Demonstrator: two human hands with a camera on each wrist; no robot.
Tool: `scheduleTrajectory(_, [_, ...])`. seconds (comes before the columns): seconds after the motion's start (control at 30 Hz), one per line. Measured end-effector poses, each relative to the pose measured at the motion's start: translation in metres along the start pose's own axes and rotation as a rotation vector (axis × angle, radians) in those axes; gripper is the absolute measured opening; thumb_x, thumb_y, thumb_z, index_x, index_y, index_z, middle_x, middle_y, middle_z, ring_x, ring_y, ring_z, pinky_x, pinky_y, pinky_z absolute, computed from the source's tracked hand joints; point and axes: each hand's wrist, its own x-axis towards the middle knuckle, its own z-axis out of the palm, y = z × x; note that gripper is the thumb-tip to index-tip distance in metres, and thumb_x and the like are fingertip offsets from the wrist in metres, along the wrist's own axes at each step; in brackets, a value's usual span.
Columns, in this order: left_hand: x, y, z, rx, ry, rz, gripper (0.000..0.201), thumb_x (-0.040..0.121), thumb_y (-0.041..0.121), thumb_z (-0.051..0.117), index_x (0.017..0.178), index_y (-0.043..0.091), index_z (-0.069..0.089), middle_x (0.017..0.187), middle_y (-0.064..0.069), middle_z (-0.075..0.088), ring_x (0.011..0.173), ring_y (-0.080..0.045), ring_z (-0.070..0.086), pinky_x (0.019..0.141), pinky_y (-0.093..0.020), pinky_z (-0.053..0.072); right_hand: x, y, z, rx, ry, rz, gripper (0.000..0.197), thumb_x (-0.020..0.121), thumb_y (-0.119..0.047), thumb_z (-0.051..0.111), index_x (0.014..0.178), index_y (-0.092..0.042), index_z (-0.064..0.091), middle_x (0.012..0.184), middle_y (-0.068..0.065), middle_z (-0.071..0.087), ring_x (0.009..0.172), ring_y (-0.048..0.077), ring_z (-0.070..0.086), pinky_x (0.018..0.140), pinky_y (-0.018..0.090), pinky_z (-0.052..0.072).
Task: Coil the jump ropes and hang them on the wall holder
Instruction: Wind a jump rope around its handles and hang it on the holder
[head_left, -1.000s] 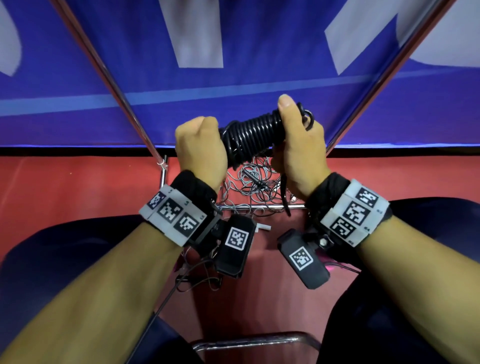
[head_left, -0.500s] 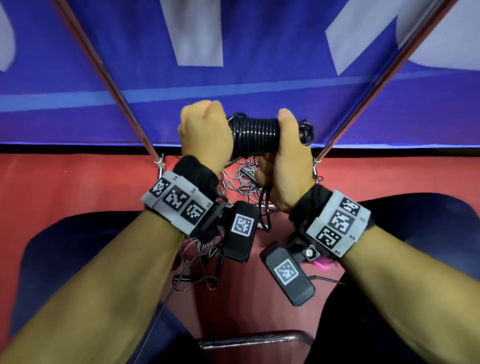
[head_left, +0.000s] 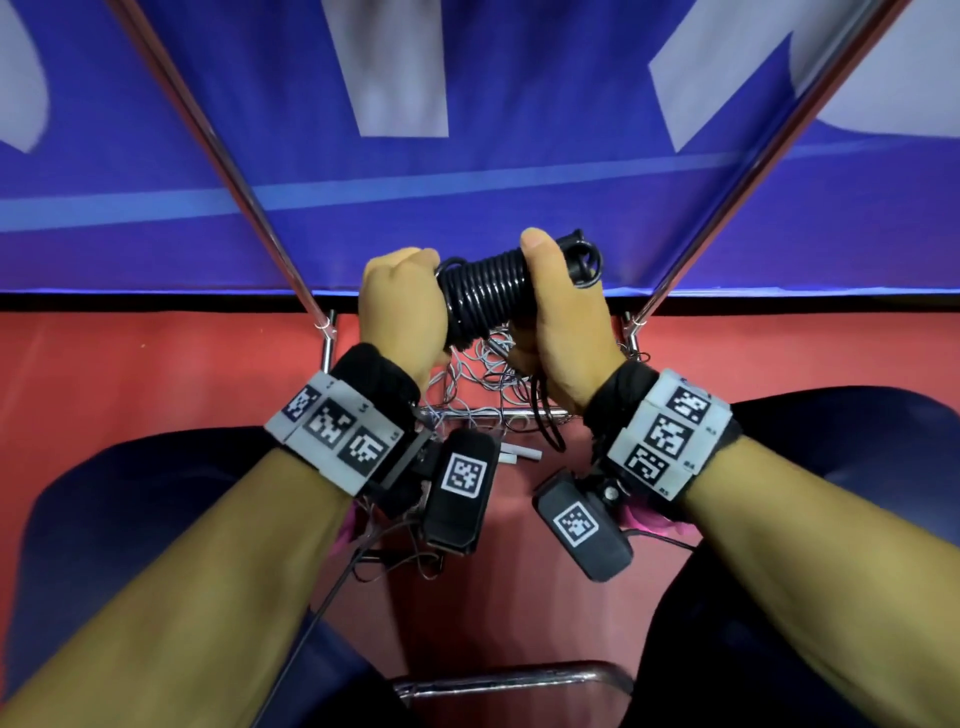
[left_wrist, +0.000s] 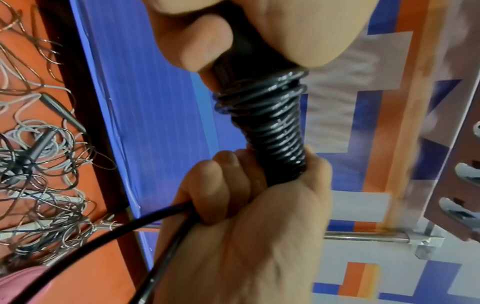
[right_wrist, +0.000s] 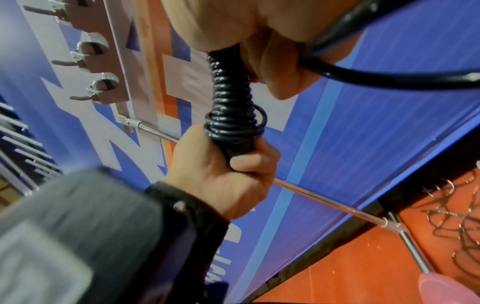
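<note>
Blue banner (head_left: 519, 171) fills the back. The big white letter shapes on it are cut off at the frame edge, can't read them. Red floor (head_left: 130, 374) runs below it. Chrome stand (head_left: 249, 192): two tubes slant up across the banner, with a low bar between their feet. The person sits with dark trousers at both sides and forearms stretched forward.

Wall holder (right_wrist: 96, 61) is a brown board with metal hooks, clamped to a chrome tube against the banner. It shows only in the wrist views, well apart from the hands.

Both hands are raised in front of the banner's lower edge with one black jump rope (head_left: 483, 291) lying across between them, cord wound in tight turns round the handles. Left hand (head_left: 402, 306) is clenched in a fist round the left end, where a few turns sit looser. Right hand (head_left: 558, 322) is wrapped round the right part, thumb lying up across the coil, handle tip poking out past it. A free length of cord (head_left: 543, 410) drops out of the right fist.

Under the hands a tangle of thin grey and dark ropes (head_left: 483, 374) lies on the floor inside the stand's base.

Wrist bands (head_left: 337, 431) are grey with square black-and-white code tags. The tiny characters beside the tags are too small to read
</note>
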Motion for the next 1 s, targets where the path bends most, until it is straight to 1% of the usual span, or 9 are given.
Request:
scheduleTrajectory(0.1, [-0.005,0.005,-0.005,-0.002,-0.071,-0.006,0.029,0.096,0.019,0.049,0.068,0.014,0.046,0.073,-0.010,0.041,0.053,-0.027,0.051,0.034,-0.034,0.046,0.005,-0.005,-0.005,0.019,0.000,0.059,0.038,0.096,-0.043,0.052,0.068,-0.021,0.039,0.053,0.005,0.029,0.042,0.016,0.027,0.042,0.020,0.026])
scheduleTrajectory(0.17, [-0.003,0.011,-0.014,0.071,-0.116,0.026,0.029,0.088,0.041,0.055,0.068,0.020,0.050,0.079,-0.007,0.051,0.067,-0.024,0.058,0.063,-0.050,0.059,0.008,-0.008,-0.010,-0.019,0.012,0.058,0.038,0.098,-0.041,0.053,0.068,-0.020,0.040,0.053,0.005,0.030,0.042,0.016,0.027,0.042,0.021,0.026])
scheduleTrajectory(0.3, [-0.010,0.017,-0.031,0.263,-0.334,0.250,0.027,0.074,0.052,0.060,0.089,0.030,0.060,0.096,0.012,0.066,0.088,-0.013,0.063,0.081,-0.033,0.047,0.004,-0.008,-0.013,-0.241,-0.024,-0.024,0.039,0.100,-0.037,0.053,0.068,-0.017,0.042,0.057,0.006,0.035,0.045,0.017,0.034,0.043,0.024,0.029])
scheduleTrajectory(0.43, [-0.029,0.006,-0.021,0.916,-0.547,0.427,0.056,0.065,0.051,0.076,0.111,0.040,0.045,0.090,0.012,0.065,0.085,-0.020,0.064,0.078,-0.039,0.054,-0.003,0.006,-0.010,-0.401,-0.193,-0.152,0.044,0.100,-0.033,0.051,0.073,0.002,0.049,0.068,0.005,0.047,0.064,0.015,0.045,0.058,0.038,0.040])
scheduleTrajectory(0.6, [-0.024,0.000,-0.021,0.839,-0.528,0.429,0.058,0.075,0.057,0.069,0.127,0.047,0.043,0.085,0.007,0.069,0.080,-0.027,0.065,0.073,-0.041,0.055,-0.003,0.004,-0.016,-0.529,-0.329,-0.186,0.045,0.097,-0.053,0.045,0.076,-0.017,0.062,0.071,-0.003,0.064,0.068,0.010,0.057,0.068,0.038,0.049])
scheduleTrajectory(0.7, [-0.023,0.001,-0.020,0.871,-0.502,0.429,0.041,0.086,0.057,0.064,0.121,0.044,0.045,0.076,0.010,0.064,0.072,-0.022,0.062,0.066,-0.037,0.049,0.001,-0.006,-0.024,-0.576,-0.312,-0.124,0.062,0.085,-0.069,0.043,0.068,-0.011,0.056,0.058,0.007,0.047,0.053,0.017,0.040,0.053,0.036,0.034])
scheduleTrajectory(0.77, [-0.022,-0.001,-0.020,0.851,-0.498,0.417,0.033,0.088,0.057,0.062,0.113,0.041,0.046,0.074,0.008,0.064,0.069,-0.020,0.062,0.065,-0.038,0.049,0.005,-0.012,-0.031,-0.535,-0.353,-0.055,0.045,0.086,-0.055,0.053,0.060,-0.019,0.058,0.055,0.002,0.032,0.050,0.018,0.026,0.051,0.037,0.021])
scheduleTrajectory(0.87, [-0.017,-0.005,-0.021,0.850,-0.504,0.392,0.031,0.087,0.053,0.064,0.103,0.034,0.046,0.076,0.004,0.065,0.071,-0.022,0.062,0.066,-0.040,0.050,0.006,-0.016,-0.039,-0.602,-0.461,-0.062,0.029,0.096,-0.026,0.059,0.069,-0.026,0.068,0.057,0.005,0.036,0.050,0.020,0.026,0.049,0.038,0.022])
scheduleTrajectory(1.0, [-0.016,-0.010,-0.019,0.894,-0.503,0.378,0.029,0.086,0.048,0.064,0.101,0.032,0.045,0.077,0.005,0.063,0.075,-0.025,0.061,0.064,-0.038,0.043,0.008,-0.017,-0.048,-0.748,-0.503,-0.112,0.019,0.099,-0.019,0.060,0.088,-0.007,0.068,0.055,-0.010,0.044,0.045,0.009,0.030,0.046,0.026,0.029])
